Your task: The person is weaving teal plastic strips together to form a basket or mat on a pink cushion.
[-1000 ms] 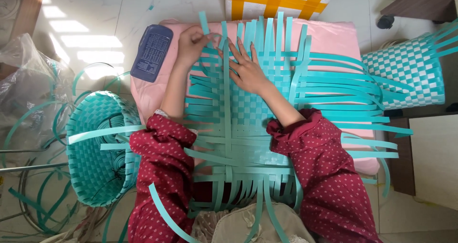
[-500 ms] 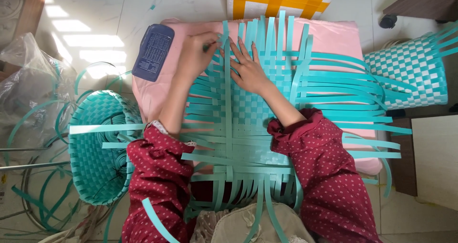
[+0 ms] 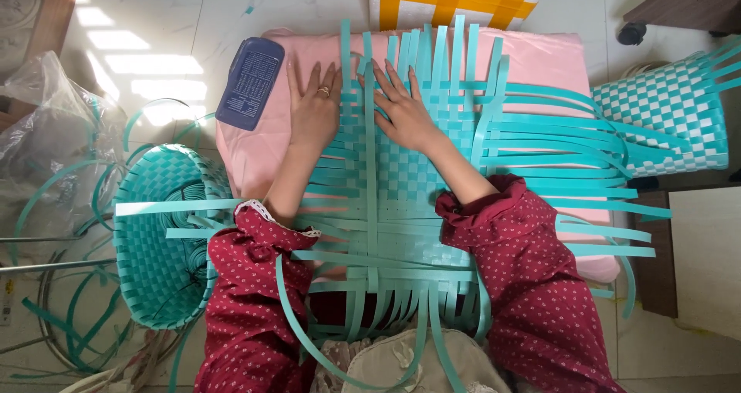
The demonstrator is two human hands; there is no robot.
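My left hand [image 3: 315, 115] and right hand [image 3: 403, 111] lie flat, fingers spread and gripping nothing, on the far part of the woven mat [image 3: 397, 177], which covers the middle of the pink cushion [image 3: 540, 61]. The mat is a checkered weave of flat, glossy teal plastic strips with loose ends fanning past every edge. A dark blue rounded rectangular case [image 3: 249, 83] rests at the cushion's far left corner.
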